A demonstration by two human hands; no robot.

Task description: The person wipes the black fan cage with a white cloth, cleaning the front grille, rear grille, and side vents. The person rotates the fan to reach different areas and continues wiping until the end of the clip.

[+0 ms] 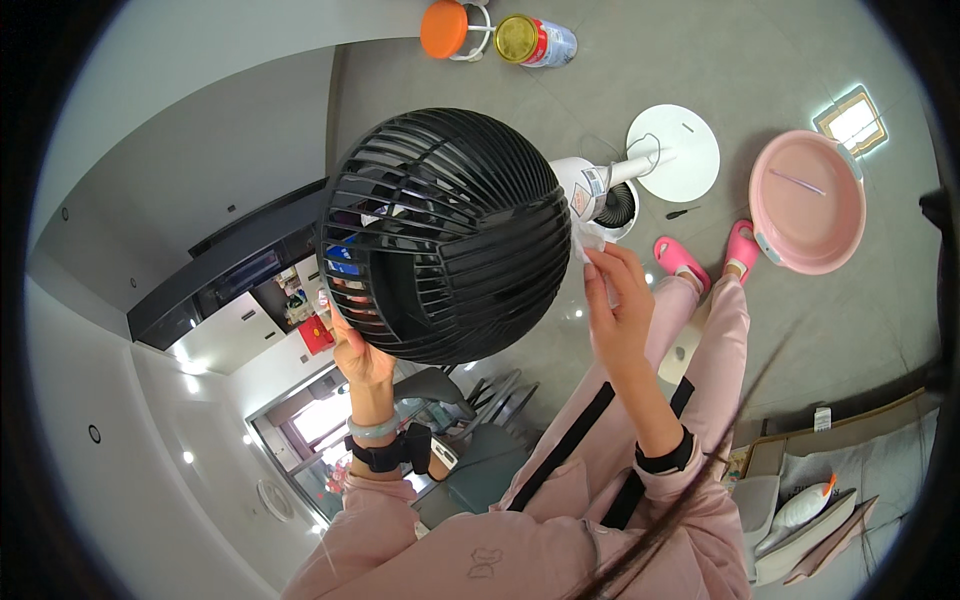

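Note:
A black plastic fan grille (450, 240), domed and slatted, fills the middle of the view. My left hand (361, 352) grips its lower left rim. On the right, my right hand (621, 300) pinches a white cloth or tissue (589, 238) against the grille's edge. Behind the grille stands the white fan body (581, 184), its pole running to a round white base (673, 154) on the floor. A cord is looped about the pole. Beside it lies a round white part with black curved vanes (616, 206), partly hidden.
A pink basin (806, 202) holding a thin stick stands right of the base. A black-handled screwdriver (679, 214) lies near my pink shoes. A metal can (536, 41) and an orange-topped stool (444, 28) stand at the top. Cushions and a sofa are at lower right, chairs at lower centre.

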